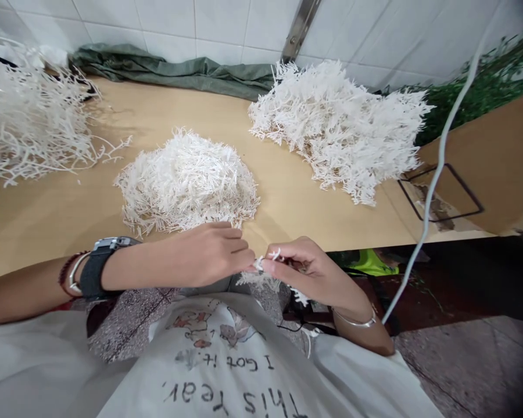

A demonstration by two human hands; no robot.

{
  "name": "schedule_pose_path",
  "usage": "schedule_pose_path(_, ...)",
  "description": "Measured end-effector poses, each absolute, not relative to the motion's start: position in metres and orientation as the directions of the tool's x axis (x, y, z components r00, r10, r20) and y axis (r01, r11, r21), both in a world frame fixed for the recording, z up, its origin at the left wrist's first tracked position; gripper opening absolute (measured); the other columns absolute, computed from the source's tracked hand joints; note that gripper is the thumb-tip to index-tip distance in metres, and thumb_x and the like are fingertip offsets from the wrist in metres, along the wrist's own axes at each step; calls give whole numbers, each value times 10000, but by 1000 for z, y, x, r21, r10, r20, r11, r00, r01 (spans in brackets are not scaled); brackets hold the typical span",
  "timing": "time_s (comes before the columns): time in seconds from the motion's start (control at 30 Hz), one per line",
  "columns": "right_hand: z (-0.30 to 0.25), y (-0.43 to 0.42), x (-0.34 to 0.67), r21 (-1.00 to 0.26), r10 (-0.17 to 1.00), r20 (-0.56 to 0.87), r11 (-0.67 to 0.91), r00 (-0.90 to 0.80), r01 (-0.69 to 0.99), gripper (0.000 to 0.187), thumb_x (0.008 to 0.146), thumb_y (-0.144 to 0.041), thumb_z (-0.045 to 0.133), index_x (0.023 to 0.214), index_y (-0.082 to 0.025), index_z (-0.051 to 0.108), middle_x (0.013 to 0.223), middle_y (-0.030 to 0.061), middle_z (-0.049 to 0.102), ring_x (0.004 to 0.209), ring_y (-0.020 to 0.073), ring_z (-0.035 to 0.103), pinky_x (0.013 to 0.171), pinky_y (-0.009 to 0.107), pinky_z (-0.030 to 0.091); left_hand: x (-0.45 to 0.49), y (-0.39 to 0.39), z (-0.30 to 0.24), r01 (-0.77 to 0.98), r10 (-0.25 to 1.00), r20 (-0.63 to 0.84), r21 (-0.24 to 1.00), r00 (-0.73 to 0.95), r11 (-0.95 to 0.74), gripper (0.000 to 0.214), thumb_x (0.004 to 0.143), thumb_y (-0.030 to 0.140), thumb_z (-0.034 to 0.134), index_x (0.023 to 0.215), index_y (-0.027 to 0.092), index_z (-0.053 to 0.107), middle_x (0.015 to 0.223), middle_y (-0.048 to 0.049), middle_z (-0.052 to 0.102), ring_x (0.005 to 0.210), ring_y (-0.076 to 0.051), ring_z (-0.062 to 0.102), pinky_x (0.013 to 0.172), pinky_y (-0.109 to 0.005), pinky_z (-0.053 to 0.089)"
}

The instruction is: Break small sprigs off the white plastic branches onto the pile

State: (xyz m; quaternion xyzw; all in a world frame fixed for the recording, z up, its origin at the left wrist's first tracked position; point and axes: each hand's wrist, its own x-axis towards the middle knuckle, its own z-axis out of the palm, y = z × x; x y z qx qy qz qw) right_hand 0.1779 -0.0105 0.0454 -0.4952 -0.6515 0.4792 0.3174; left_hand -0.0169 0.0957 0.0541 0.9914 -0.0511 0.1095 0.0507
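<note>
My left hand [209,254] and my right hand [303,268] meet just in front of my chest, below the table's front edge. Both are closed in a pinch on a small white branched plastic sprig [268,273], whose twigs hang down between the hands. Right behind my left hand lies a round pile of short white plastic sticks [187,181] on the tan table [283,203]. My left wrist wears a dark watch and bracelets; my right wrist wears a thin bangle.
A larger heap of white branched sprigs [340,125] lies at the back right, another heap of sprigs [30,125] at the far left. Green cloth [169,69] runs along the tiled wall. Green foliage [483,87], a cardboard box [492,162] and a white cable [436,168] stand right.
</note>
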Motion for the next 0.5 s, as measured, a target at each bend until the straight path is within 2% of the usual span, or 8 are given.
schedule_pose_path(0.07, 45, -18, 190, -986, 958, -74, -29, -277, 163, 402, 838, -360, 604, 538, -177, 408, 503, -66, 267, 455, 60, 218, 429, 242, 167, -30, 90, 64, -148, -110, 196, 190, 974, -970, 236, 955, 167, 394, 771, 177, 541, 659, -25, 569, 606, -157, 480, 615, -301, 379)
schedule_pose_path(0.13, 44, -28, 206, -999, 1000, -27, -27, -4, -37, 383, 784, -349, 664, 524, -185, 435, 475, -67, 274, 437, 67, 242, 421, 243, 193, -46, 90, 75, -130, -79, 179, 295, 981, -947, 238, 956, 169, 382, 782, 189, 544, 647, -20, 562, 604, -157, 487, 613, -304, 382)
schedule_pose_path(0.2, 43, -35, 221, -988, 953, -27, 20, 301, -153, 368, 757, -305, 687, 514, -188, 437, 472, -63, 273, 446, 77, 264, 431, 242, 224, -61, 99, 85, -10, 52, 194, 306, 980, -952, 252, 959, 209, 377, 782, 199, 557, 641, -18, 569, 595, -159, 493, 599, -309, 378)
schedule_pose_path(0.23, 43, -37, 226, -986, 930, -50, 13, 364, -168, 355, 759, -295, 684, 518, -186, 447, 484, -57, 287, 457, 80, 275, 439, 242, 236, -66, 107, 87, 86, 147, 219, 265, 965, -960, 257, 959, 238, 383, 794, 205, 578, 652, -21, 583, 596, -162, 498, 595, -313, 372)
schedule_pose_path(0.3, 41, -36, 228, -988, 932, -95, -44, 351, -149, 318, 786, -318, 664, 554, -175, 500, 534, -39, 353, 485, 80, 315, 455, 236, 265, -71, 128, 87, 292, 325, 294, 152, 899, -944, 251, 948, 312, 414, 876, 228, 640, 691, -24, 612, 610, -170, 508, 587, -314, 353)
schedule_pose_path(0.37, 38, -30, 222, -990, 947, -110, -76, 301, -123, 289, 812, -358, 640, 612, -170, 547, 591, -28, 405, 506, 74, 353, 470, 226, 299, -68, 155, 79, 434, 440, 355, 101, 825, -895, 266, 934, 358, 432, 1031, 271, 663, 744, -18, 624, 618, -166, 497, 569, -300, 326)
schedule_pose_path(0.43, 37, -22, 213, -991, 947, -98, -66, 304, -114, 265, 817, -380, 632, 664, -175, 564, 628, -26, 436, 519, 70, 386, 475, 215, 331, -61, 182, 67, 503, 500, 383, 99, 777, -858, 301, 934, 359, 422, 1132, 288, 637, 798, -7, 619, 602, -139, 448, 556, -278, 306)
schedule_pose_path(0.5, 37, -14, 208, -994, 944, -64, -33, 324, -100, 255, 816, -401, 626, 696, -184, 565, 654, -23, 468, 526, 72, 421, 465, 206, 362, -53, 205, 56, 505, 485, 399, 60, 778, -861, 335, 944, 341, 389, 1193, 266, 600, 823, -13, 602, 645, -139, 419, 588, -272, 325)
